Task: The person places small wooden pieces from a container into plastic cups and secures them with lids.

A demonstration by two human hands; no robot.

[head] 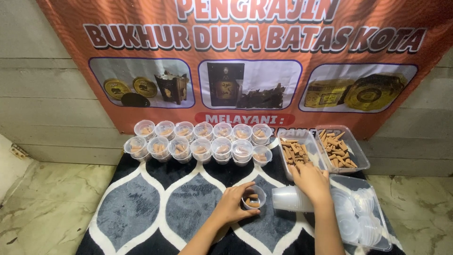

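My left hand [231, 204] grips a small clear plastic cup [253, 197] that stands on the patterned mat and holds a few brown cone-shaped pieces. My right hand [310, 181] reaches forward, fingers down at the near edge of a clear tray of brown pieces [296, 150]. Whether it holds any pieces is hidden under the fingers. A stack of empty clear cups [288, 198] lies on its side just below my right hand.
Two rows of filled small cups [198, 140] stand at the back of the mat [141, 203]. A second tray of brown pieces [340, 148] sits right of the first. A clear tray of round lids [361, 219] lies at right. An orange banner [245, 61] covers the wall.
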